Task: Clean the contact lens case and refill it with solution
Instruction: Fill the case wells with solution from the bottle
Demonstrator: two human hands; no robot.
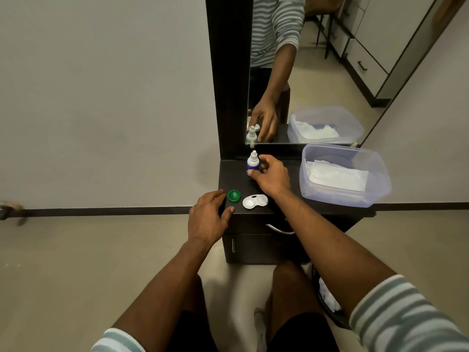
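Here our right hand (pixel 272 177) curls loosely at the upright solution bottle (pixel 252 163), thumb touching its base at ten o'clock; left hand (pixel 209 215), fingers relaxed, rests far nearer the green cap (pixel 234 195)

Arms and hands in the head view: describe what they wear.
Both forearms are bare. The left hand and right hand wear no gloves, rings or watch. Pale sleeves with grey-green horizontal stripes are pushed up near the elbows, the left striped sleeve and the right striped sleeve.
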